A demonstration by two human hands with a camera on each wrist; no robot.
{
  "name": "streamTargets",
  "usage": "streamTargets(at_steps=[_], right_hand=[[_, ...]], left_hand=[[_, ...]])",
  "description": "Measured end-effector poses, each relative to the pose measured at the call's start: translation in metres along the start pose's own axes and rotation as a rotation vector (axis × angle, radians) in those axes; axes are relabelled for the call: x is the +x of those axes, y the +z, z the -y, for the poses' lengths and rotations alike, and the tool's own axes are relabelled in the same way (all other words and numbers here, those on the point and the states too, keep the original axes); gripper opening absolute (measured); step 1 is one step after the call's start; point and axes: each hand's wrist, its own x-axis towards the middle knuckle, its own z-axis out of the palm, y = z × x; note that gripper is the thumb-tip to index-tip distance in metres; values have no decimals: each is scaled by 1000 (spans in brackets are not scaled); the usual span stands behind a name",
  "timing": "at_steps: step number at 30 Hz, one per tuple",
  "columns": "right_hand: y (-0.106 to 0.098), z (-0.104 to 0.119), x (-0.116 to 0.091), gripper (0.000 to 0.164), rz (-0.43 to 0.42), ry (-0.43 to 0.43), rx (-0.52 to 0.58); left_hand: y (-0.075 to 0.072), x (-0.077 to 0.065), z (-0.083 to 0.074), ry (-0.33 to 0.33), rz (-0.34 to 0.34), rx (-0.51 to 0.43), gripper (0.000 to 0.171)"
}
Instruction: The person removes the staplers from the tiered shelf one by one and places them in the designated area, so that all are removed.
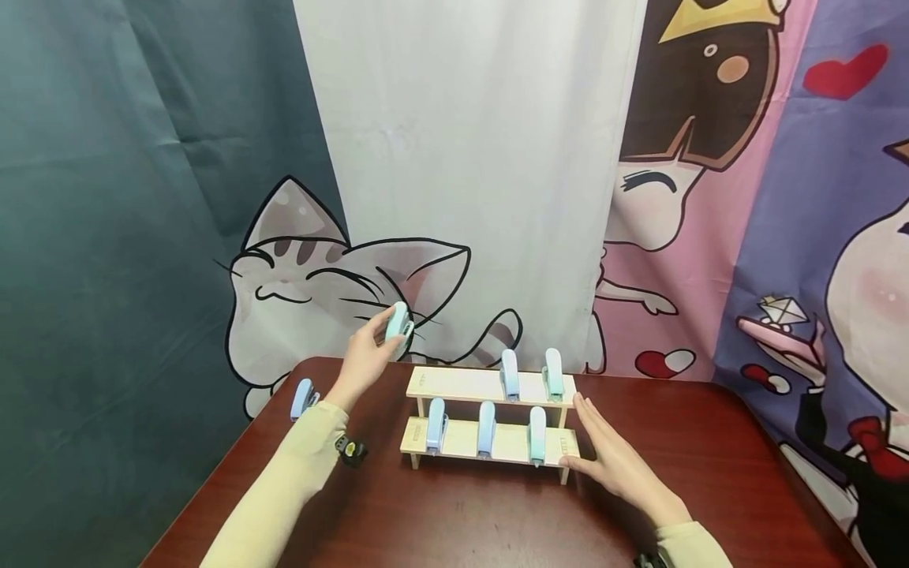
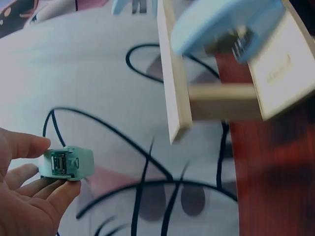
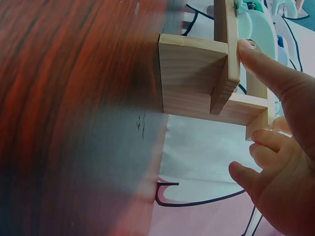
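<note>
My left hand [image 1: 365,356] holds a mint-green stapler [image 1: 398,322] up in the air, left of and above a two-tier wooden rack [image 1: 454,382]. In the left wrist view, thumb and fingers pinch this stapler [image 2: 69,163] with one end facing the camera. Fairly straight, my right hand [image 1: 618,457] rests at the rack's right end, thumb at the lower shelf and fingers by the upper one. On the upper shelf stand a blue stapler [image 1: 510,374] and a mint one [image 1: 553,374]. The lower shelf bears two bluish staplers [image 1: 486,430] and one mint stapler [image 1: 537,434].
Another blue stapler [image 1: 302,399] is at the left side of the dark red wooden table [image 1: 454,521], beside my left forearm. A curtain with cartoon figures [image 1: 469,158] hangs right behind the table's back edge.
</note>
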Motion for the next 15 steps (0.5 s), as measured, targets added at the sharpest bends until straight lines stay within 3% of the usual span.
streamTargets(at_steps=[7,15], right_hand=[[0,1,2,103,-12,-22,-3],[0,0,1,103,-37,-32,-16]], left_hand=[[-33,-10,24,-33,-2,75,58],[-60,-18,46,-88,29,103,60]])
